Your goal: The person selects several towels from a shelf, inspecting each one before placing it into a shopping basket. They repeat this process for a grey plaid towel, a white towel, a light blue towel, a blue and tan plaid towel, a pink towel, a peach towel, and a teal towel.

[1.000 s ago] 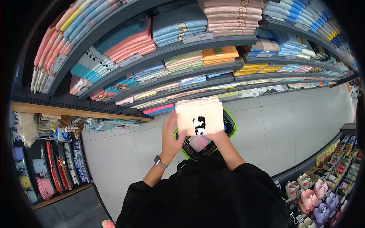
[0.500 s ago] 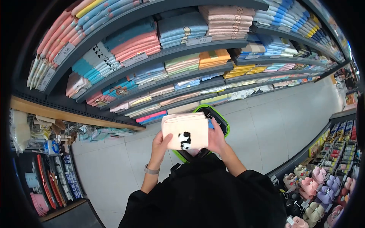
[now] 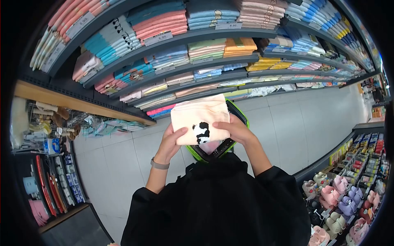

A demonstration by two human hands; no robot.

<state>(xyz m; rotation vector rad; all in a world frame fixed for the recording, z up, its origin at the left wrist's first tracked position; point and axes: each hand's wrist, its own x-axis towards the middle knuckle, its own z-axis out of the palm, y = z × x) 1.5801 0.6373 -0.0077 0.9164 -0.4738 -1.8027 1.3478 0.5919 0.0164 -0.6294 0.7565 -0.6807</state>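
A folded pale peach towel (image 3: 184, 117) with a black-and-white panda on its front is held up between both hands. My left hand (image 3: 168, 142) grips its lower left corner, with the thumb on the front face. On the right side my right hand (image 3: 236, 128) holds the edge, its thumb lying across the front beside the panda. Beneath the towel is a black basket with a green rim (image 3: 246, 119), partly hidden by the towel and my arms; something pinkish shows inside.
Shelves (image 3: 164, 41) with stacks of folded towels curve across the front. At the lower right stands a rack of pastel clogs (image 3: 330, 196). Notebooks (image 3: 46, 186) and hanging goods line the left. Grey floor tiles (image 3: 283, 127) lie between.
My right thumb has moved from the towel's edge onto its front. The towel now looks larger and is tilted differently. The shelves appear higher in view.
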